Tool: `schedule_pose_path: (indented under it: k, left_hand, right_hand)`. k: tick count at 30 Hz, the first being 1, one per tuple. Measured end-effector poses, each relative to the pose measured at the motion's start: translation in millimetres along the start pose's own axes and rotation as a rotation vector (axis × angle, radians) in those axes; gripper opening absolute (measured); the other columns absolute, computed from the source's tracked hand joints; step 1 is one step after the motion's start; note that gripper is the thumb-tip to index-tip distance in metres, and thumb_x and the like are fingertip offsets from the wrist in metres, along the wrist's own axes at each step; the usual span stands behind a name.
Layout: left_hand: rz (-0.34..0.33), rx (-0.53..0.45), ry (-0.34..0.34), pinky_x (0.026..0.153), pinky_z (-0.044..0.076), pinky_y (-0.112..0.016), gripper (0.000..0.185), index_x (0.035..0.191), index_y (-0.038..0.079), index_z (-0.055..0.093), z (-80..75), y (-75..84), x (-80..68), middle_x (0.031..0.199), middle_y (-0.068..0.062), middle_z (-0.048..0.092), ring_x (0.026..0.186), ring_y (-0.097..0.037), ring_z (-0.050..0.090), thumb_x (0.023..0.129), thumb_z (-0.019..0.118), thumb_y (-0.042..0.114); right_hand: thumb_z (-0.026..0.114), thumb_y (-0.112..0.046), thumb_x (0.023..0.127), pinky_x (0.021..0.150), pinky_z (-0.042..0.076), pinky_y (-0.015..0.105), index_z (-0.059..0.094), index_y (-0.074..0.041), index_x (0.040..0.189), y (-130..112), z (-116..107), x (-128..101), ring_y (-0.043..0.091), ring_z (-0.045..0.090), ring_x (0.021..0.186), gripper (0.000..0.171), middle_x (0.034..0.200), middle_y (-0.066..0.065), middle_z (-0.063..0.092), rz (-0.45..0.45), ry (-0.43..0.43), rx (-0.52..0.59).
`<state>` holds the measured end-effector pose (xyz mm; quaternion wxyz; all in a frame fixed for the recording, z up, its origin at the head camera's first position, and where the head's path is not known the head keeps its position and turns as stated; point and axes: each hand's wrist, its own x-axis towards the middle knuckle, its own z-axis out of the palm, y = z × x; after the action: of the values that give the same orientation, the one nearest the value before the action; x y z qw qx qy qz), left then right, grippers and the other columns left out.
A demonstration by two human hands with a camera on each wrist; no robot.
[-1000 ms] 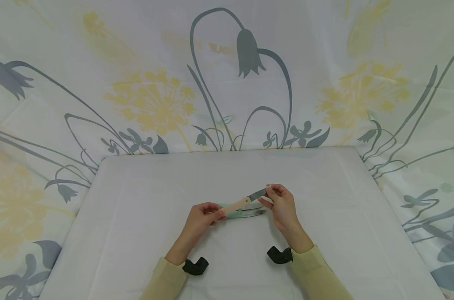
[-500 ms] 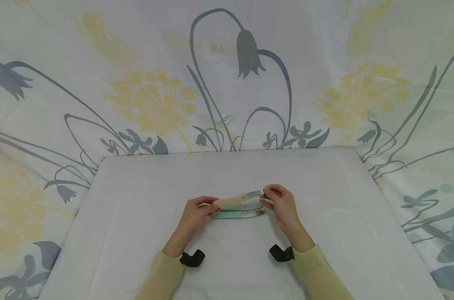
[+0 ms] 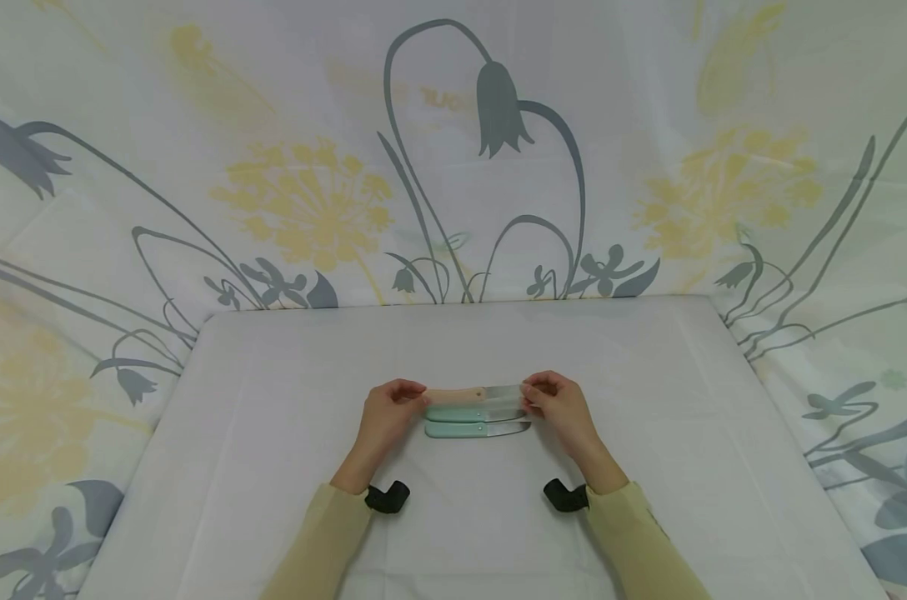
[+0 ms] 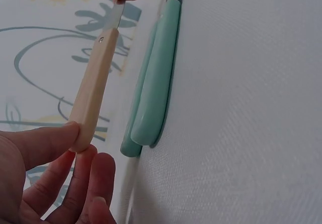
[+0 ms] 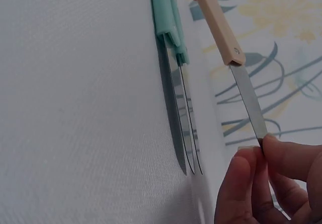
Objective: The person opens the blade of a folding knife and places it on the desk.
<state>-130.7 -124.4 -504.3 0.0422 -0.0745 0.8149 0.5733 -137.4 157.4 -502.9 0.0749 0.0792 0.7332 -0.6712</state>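
Note:
Between both hands a knife with a beige handle [image 3: 453, 396] is held level, raised above the table in the wrist views. My left hand [image 3: 389, 417] pinches the butt of its handle [image 4: 93, 90] between thumb and fingers. At the other end my right hand [image 3: 564, 414] pinches the blade tip, with the metal blade [image 5: 249, 103] showing between. Two knives with mint-green handles lie side by side on the table, blades to the right: the nearer green knife [image 3: 457, 430] and the farther green knife [image 3: 453, 413], just in front of the beige one.
A white cloth covers the table [image 3: 311, 350]. Behind and at the sides hangs a curtain [image 3: 318, 200] printed with grey and yellow flowers. Black wrist mounts [image 3: 388, 497] stick out from both sleeves.
The beige knife has turned from slanting up to the right to nearly parallel with the green knives. My left hand moved left and away from me; the right hand barely shifted.

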Motion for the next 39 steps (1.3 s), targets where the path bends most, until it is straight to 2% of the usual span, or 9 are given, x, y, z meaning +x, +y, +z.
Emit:
schedule_pose_path:
  k: [6, 10, 22, 29, 39]
  left_hand:
    - [0.015, 0.065, 0.034, 0.084, 0.048, -0.038, 0.015, 0.1, 0.007, 0.076, 3.0, -3.2, 5.3, 0.092, -0.003, 0.072, 0.091, -0.02, 0.064, 0.088, 0.076, 0.015]
    - [0.015, 0.1, 0.04, 0.083, 0.048, -0.039, 0.014, 0.099, 0.007, 0.077, 4.1, -4.8, 8.3, 0.089, -0.002, 0.072, 0.09, -0.02, 0.064, 0.087, 0.076, 0.015]
    - [0.014, 0.193, 0.019, 0.083, 0.048, -0.04, 0.012, 0.093, 0.01, 0.079, 5.7, -7.0, 11.6, 0.09, -0.002, 0.072, 0.092, -0.021, 0.063, 0.085, 0.077, 0.019]
    - [0.028, 0.22, 0.011, 0.077, 0.048, -0.036, 0.011, 0.093, 0.01, 0.08, 9.5, -3.7, 12.2, 0.087, -0.001, 0.071, 0.085, -0.019, 0.062, 0.086, 0.077, 0.019]
    - [0.028, 0.234, 0.033, 0.075, 0.046, -0.034, 0.013, 0.096, 0.009, 0.079, 12.8, -5.1, 9.2, 0.085, 0.0, 0.069, 0.082, -0.017, 0.059, 0.088, 0.076, 0.019]
  right_hand:
    - [0.068, -0.003, 0.093, 0.065, 0.05, 0.023, 0.068, 0.004, 0.105, 7, -1, 7, 0.015, 0.06, 0.076, 0.014, 0.093, 0.013, 0.067, -0.044, 0.037, -0.219]
    - [0.069, -0.005, 0.092, 0.065, 0.049, 0.024, 0.07, 0.001, 0.103, 10, -1, 8, 0.016, 0.059, 0.075, 0.012, 0.091, 0.01, 0.068, -0.054, 0.051, -0.316]
    - [0.071, -0.008, 0.089, 0.063, 0.046, 0.027, 0.073, -0.003, 0.098, 11, -3, 11, 0.016, 0.056, 0.071, 0.01, 0.084, 0.005, 0.066, -0.041, 0.026, -0.428]
    - [0.071, -0.008, 0.09, 0.063, 0.047, 0.029, 0.074, -0.002, 0.097, 9, -6, 11, 0.017, 0.057, 0.071, 0.01, 0.083, 0.005, 0.067, -0.044, 0.02, -0.485]
    - [0.068, -0.01, 0.092, 0.069, 0.048, 0.03, 0.074, -0.001, 0.106, 7, -8, 8, 0.02, 0.061, 0.084, 0.017, 0.098, 0.009, 0.071, -0.077, 0.037, -0.532]
